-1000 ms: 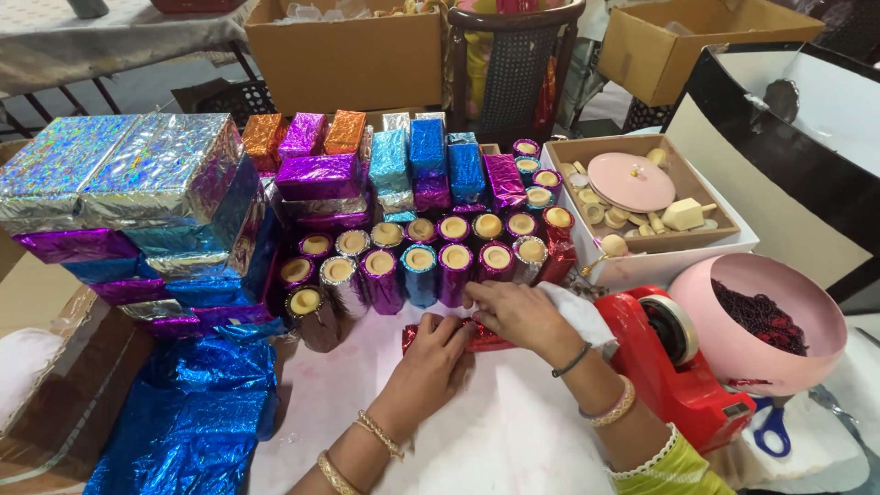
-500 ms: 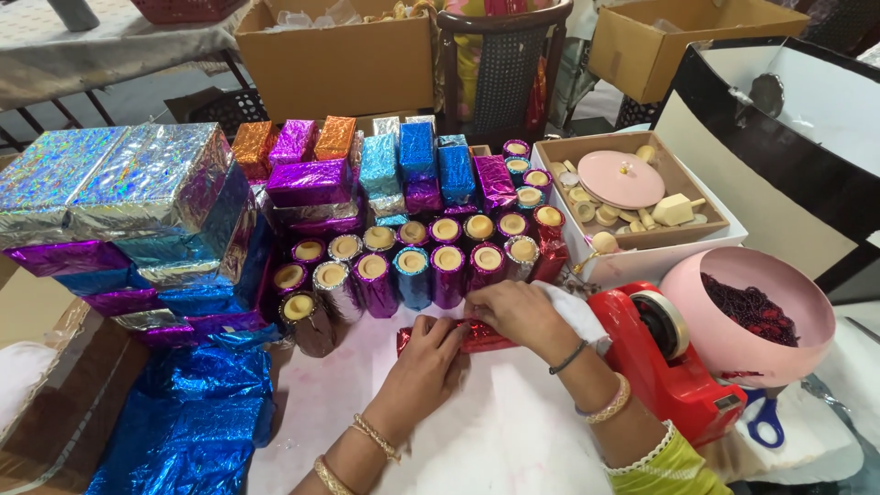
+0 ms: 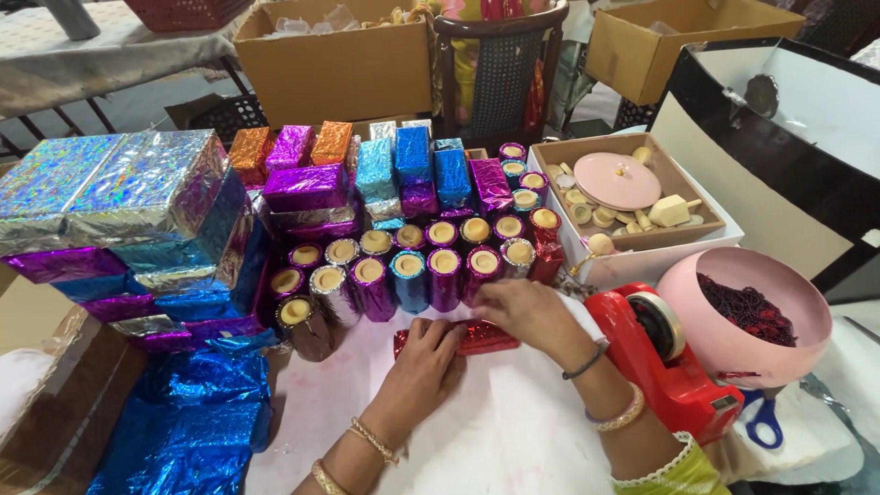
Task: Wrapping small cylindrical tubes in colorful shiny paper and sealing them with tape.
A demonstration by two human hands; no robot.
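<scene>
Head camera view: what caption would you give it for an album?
Both hands, left hand and right hand, press a red foil-wrapped piece beside rows of foil-wrapped cylinders and a red tape dispenser.

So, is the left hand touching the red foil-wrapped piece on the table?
Touching. The head view shows the left hand pressed down on the red foil-wrapped piece, its fingers overlapping the foil with no gap visible.

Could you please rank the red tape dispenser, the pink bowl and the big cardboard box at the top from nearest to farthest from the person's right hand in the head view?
From the right hand:
1. Red tape dispenser, just to its right on the table.
2. Pink bowl, farther right, behind the dispenser.
3. Big cardboard box, far back, up and left.
</scene>
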